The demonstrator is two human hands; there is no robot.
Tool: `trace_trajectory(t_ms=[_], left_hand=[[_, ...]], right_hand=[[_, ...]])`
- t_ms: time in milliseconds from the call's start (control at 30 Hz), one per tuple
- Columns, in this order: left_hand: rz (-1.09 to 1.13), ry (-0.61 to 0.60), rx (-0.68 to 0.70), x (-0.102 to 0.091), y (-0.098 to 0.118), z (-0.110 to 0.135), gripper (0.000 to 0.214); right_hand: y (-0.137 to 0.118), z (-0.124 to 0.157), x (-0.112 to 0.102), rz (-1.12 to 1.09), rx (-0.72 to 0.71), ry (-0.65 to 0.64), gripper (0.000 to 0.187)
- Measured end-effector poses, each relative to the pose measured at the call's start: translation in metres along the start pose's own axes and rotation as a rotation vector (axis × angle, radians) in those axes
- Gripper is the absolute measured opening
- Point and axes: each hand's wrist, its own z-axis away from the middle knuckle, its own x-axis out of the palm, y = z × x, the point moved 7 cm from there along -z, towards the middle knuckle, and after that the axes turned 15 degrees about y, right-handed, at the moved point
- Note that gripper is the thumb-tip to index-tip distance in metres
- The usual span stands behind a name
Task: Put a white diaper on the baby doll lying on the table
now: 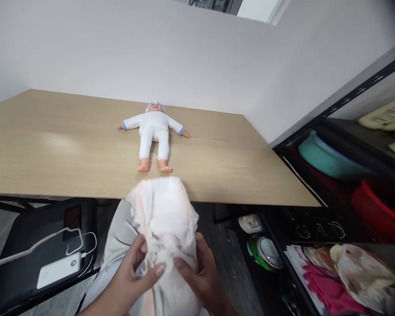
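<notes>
A baby doll point(154, 131) in white clothes and a cap lies face up on the wooden table point(52, 145), arms spread, feet toward me. Below the table's near edge both hands hold a white diaper point(164, 210) over my lap. My left hand point(136, 270) pinches its lower left part with thumb and fingers closed. My right hand point(200, 272) grips its lower right part, fingers curled round the material. The diaper's top reaches up in front of the table edge, just short of the doll's feet.
A black chair point(26, 245) at lower left bears a white power bank point(57, 272) with a white cable. At right stands a black metal shelf point(349, 96) with teal and red bowls, packets, and bags of cloth. A white wall is behind the table.
</notes>
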Motion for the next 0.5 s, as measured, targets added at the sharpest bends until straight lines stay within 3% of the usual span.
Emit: trace_trajectory(t_ms=[100, 267, 367, 500], left_hand=[[-0.032, 0.125, 0.105, -0.007, 0.021, -0.018, 0.085], [0.058, 0.16, 0.173, -0.005, 0.035, -0.061, 0.074], [0.074, 0.177, 0.14, -0.009, 0.025, -0.079, 0.079], [0.087, 0.158, 0.015, -0.015, -0.002, -0.093, 0.098]], right_hand=[[-0.013, -0.017, 0.032, 0.018, -0.048, -0.011, 0.033], [-0.013, -0.052, 0.08, -0.062, -0.099, -0.063, 0.04], [0.006, -0.059, 0.086, -0.018, -0.099, -0.073, 0.042], [0.033, -0.058, 0.07, 0.136, -0.132, -0.011, 0.051]])
